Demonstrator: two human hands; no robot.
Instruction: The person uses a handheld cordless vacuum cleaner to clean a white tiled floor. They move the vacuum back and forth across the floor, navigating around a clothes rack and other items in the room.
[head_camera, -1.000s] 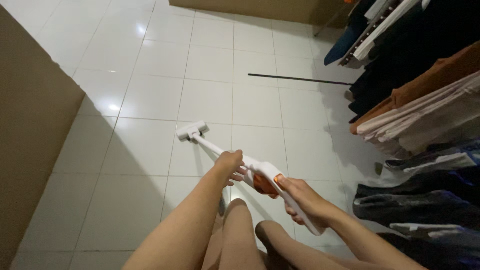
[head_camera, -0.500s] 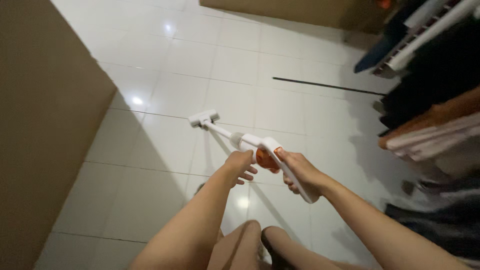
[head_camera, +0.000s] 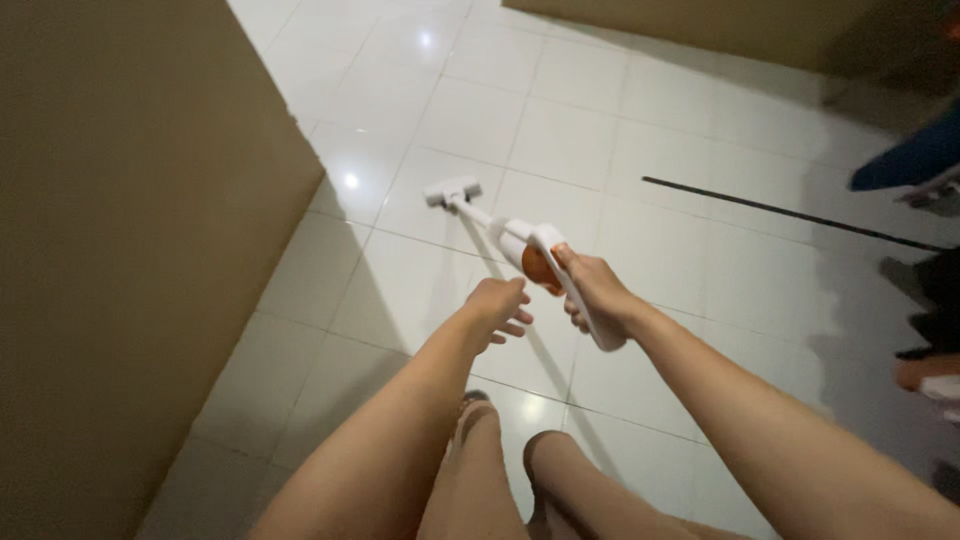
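Right hand (head_camera: 597, 292) is wrapped around the handle of the white stick vacuum (head_camera: 520, 245), its floor head (head_camera: 451, 190) resting on the tiled floor (head_camera: 640, 150) ahead; left hand (head_camera: 497, 305) hangs loosely open beside it, empty; cleaning progress indeterminable.

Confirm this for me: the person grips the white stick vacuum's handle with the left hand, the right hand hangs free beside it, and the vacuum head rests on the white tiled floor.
Not quite: the hands are swapped. In the head view, the right hand grips the handle of the white stick vacuum, while the left hand hangs free beside it, fingers loose. The vacuum head does rest on the white tiled floor.
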